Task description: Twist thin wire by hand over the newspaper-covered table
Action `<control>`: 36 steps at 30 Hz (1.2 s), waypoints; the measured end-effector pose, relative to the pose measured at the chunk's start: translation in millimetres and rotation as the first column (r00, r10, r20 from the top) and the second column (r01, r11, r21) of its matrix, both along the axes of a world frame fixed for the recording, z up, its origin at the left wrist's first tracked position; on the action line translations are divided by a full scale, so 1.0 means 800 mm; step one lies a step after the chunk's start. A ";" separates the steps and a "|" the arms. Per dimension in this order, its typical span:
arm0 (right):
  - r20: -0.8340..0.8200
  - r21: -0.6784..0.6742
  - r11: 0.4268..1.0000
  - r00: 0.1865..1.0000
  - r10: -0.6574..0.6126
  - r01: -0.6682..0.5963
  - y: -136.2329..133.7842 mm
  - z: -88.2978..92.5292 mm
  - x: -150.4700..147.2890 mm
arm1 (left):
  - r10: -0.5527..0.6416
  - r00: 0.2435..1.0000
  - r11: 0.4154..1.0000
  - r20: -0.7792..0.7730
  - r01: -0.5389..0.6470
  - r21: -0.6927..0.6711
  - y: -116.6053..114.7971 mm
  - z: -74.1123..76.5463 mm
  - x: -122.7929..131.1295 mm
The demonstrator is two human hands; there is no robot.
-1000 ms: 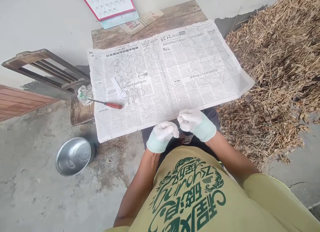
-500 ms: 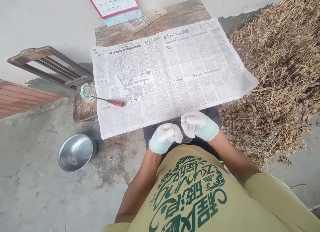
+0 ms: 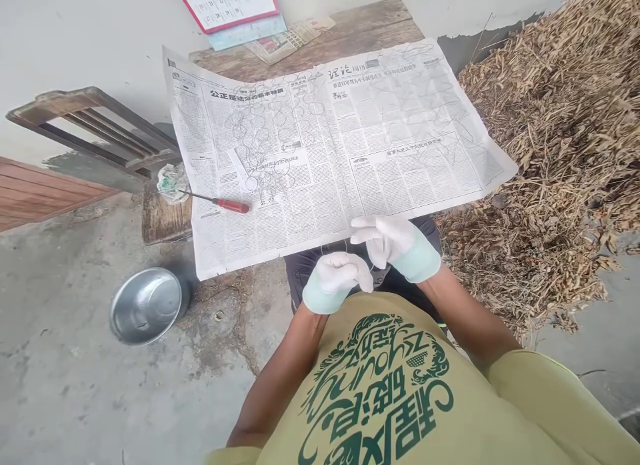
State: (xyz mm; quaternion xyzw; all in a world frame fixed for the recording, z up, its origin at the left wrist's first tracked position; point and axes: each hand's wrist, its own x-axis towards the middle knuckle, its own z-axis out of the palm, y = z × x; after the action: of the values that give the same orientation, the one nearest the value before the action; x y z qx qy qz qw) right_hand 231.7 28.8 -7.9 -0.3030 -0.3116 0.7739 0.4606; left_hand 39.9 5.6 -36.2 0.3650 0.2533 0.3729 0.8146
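Note:
Both my hands wear white gloves and meet just in front of my chest, at the near edge of a spread newspaper [image 3: 320, 145]. My left hand [image 3: 336, 278] is closed in a pinch, and a thin wire or thread runs from it toward my right hand [image 3: 393, 245]. The right hand's fingers are partly extended, with thumb and finger pinched together on the same thin strand. Thin wire loops lie across the newspaper, which covers a wooden table [image 3: 350, 31].
A red-handled screwdriver [image 3: 220, 202] lies at the newspaper's left edge beside a crumpled wrapper [image 3: 170, 182]. A metal bowl [image 3: 147, 305] sits on the concrete floor at left. A wooden chair frame [image 3: 90, 128] leans at the wall. Dry straw [image 3: 560, 138] is piled at right.
My hands have drawn slightly nearer my body, the left dropping lower. The right hand's fingers have stretched out. The newspaper's far left corner has lifted.

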 end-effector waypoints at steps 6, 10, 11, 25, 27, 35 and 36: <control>0.000 0.090 0.995 0.999 0.034 -0.034 -0.002 0.002 0.018 | 0.123 0.992 0.992 0.008 -0.123 -0.032 -0.001 0.000 0.000; -0.001 0.133 0.973 0.982 0.189 -0.187 0.000 -0.016 0.018 | 0.051 0.997 0.998 0.058 -0.048 -0.050 0.001 -0.009 0.001; -0.020 0.138 0.968 0.977 0.213 -0.208 0.001 -0.018 0.016 | 0.030 0.997 0.998 0.072 -0.026 -0.057 0.001 -0.011 0.003; -0.107 0.131 0.976 0.976 0.191 -0.176 0.002 -0.018 0.005 | 0.012 0.995 0.992 0.098 0.000 -0.123 -0.003 -0.030 0.013; -0.101 0.107 0.982 0.981 0.168 -0.157 0.002 -0.022 0.005 | -0.024 0.994 0.994 0.107 0.035 -0.103 -0.002 -0.031 0.012; 0.028 0.088 0.964 0.968 0.249 -0.250 0.005 -0.016 0.007 | -0.078 0.995 0.994 0.054 0.082 -0.072 -0.004 -0.016 0.009; 0.043 0.088 0.959 0.963 0.266 -0.268 0.006 -0.014 0.007 | -0.086 0.996 0.994 0.036 0.088 -0.067 -0.005 -0.013 0.008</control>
State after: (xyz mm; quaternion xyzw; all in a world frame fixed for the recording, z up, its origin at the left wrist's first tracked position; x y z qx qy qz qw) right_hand 237.1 33.3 -18.8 -0.2482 -0.3924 0.8089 0.3608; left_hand 46.6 1.9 -46.7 0.3415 0.2362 0.3341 0.8461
